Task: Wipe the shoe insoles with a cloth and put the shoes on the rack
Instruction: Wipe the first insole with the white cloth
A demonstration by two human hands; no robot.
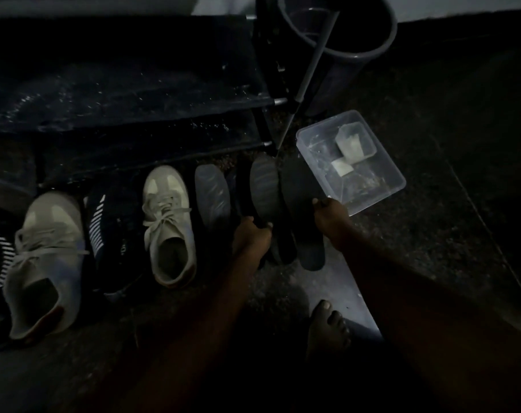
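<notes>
Grey insole (pixel 263 189), dark insole (pixel 302 210) held side by side; third insole (pixel 213 195) flat beside pale sneaker (pixel 168 225), before rack (pixel 119 93).

Left sneaker (pixel 42 263) and right sneaker (pixel 168 228): pale grey-beige, white laces, brown heel trim. Knit shoe (pixel 110 234) between them: black, white diagonal stripes. Floor insole (pixel 213 201) and middle insole (pixel 263 189): grey, faintly banded. Right insole (pixel 304 204): plain black. Tub (pixel 383 192): clear; blocks (pixel 350 143) inside: white. Bucket (pixel 357 46): grey. Rack shelf (pixel 119 93): black, pale flecks. Floor (pixel 432 234): dark, mottled.
</notes>
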